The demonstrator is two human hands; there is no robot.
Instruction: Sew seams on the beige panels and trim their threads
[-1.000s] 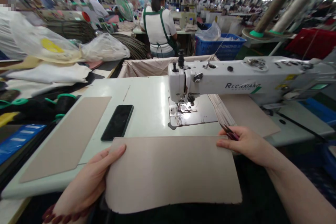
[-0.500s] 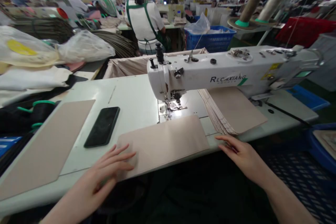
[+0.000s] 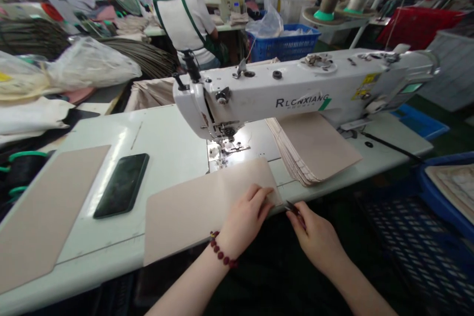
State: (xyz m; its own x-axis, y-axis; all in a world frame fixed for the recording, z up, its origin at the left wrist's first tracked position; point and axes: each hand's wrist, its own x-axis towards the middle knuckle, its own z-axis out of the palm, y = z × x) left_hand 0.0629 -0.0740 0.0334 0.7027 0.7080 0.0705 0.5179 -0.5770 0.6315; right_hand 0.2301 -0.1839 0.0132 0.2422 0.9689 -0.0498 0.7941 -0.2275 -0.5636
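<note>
A beige flat panel (image 3: 185, 212) lies along the front edge of the sewing table, below the needle area of a white sewing machine (image 3: 303, 84). My left hand (image 3: 246, 215) reaches across it, and the fingers pinch at its right-hand corner; whether a thread is also between them is too small to tell. In my right hand (image 3: 314, 237), just right of that corner, is a pair of thread snips (image 3: 292, 207), its dark tips toward the panel. A stack of beige panels (image 3: 320, 148) rests under the machine's arm.
A dark phone (image 3: 122, 185) and another beige panel (image 3: 52, 212) lie on the table's left side. Blue crates (image 3: 407, 227) stand low at right. Behind the machine are a co-worker (image 3: 185, 19) in a green-strapped apron and a blue basket (image 3: 283, 44).
My left hand has moved right, from the panel's left end to its right corner, and closed there. My right hand has shifted slightly left in view; the snips now show clearly.
</note>
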